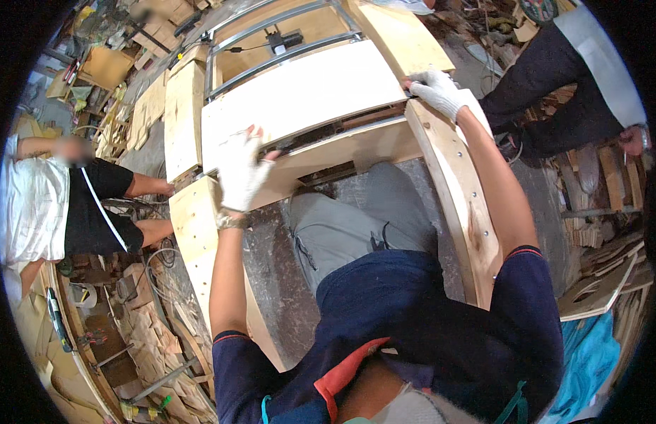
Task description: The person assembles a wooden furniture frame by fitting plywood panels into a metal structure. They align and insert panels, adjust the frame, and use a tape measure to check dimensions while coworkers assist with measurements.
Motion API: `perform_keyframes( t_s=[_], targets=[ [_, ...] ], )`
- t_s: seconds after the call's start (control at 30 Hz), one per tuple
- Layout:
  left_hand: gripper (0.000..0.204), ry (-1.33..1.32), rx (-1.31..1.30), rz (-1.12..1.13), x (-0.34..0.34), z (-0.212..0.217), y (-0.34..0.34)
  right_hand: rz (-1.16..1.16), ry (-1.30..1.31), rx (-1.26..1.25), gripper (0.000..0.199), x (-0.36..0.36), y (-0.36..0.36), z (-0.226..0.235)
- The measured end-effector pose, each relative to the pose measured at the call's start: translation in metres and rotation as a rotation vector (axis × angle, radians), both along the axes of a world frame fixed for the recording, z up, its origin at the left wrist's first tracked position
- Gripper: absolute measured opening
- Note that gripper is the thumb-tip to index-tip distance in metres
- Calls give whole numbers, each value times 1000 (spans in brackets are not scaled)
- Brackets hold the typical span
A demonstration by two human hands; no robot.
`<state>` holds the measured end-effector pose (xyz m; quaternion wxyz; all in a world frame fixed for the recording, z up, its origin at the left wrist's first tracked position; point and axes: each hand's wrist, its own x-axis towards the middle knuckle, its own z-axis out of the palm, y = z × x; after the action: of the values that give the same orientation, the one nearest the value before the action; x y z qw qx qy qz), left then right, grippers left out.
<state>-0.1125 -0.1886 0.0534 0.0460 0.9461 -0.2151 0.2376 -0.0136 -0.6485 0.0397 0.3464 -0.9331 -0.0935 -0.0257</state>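
A wide white panel lies across a wooden furniture frame in front of me. My left hand, in a white glove with bare fingertips, rests at the panel's near left corner, fingers stretched forward and thumb apart. My right hand, gloved the same way, lies over the near right corner, where the panel meets the curved wooden side piece. Its fingers reach left to the joint; their undersides are hidden. A dark gap shows below the panel's near edge, above a plywood front board. The left wooden side piece stands beside my left forearm.
Beyond the panel is a metal frame with a black motor unit. People stand at left and right. Wood scraps lie at lower left; a blue cloth is at lower right. My legs are between the side pieces.
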Motion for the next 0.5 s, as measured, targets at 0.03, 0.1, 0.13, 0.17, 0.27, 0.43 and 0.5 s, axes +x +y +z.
perform_keyframes(
  t_s=[0.03,0.1,0.13,0.17,0.27,0.43,0.5],
  targets=[
    [72,8,32,-1,3,-6,-26,3,9,-3,42,1,-4,-1],
    [83,-26,79,31,5,-15,-60,5,-5,7,42,0,-6,-3],
    [85,-64,92,60,7,-25,-68,9,-14,15,42,0,-6,-2],
    [87,-101,106,94,9,-35,-69,18,-16,9,41,1,-2,-1],
    [91,-111,88,154,18,-60,-67,56,-13,24,41,1,3,3],
    [85,-103,73,210,25,-71,-74,2,31,67,38,-4,1,3],
    [78,-107,104,249,26,-72,-77,43,-18,54,38,0,-1,-2]
  ],
)
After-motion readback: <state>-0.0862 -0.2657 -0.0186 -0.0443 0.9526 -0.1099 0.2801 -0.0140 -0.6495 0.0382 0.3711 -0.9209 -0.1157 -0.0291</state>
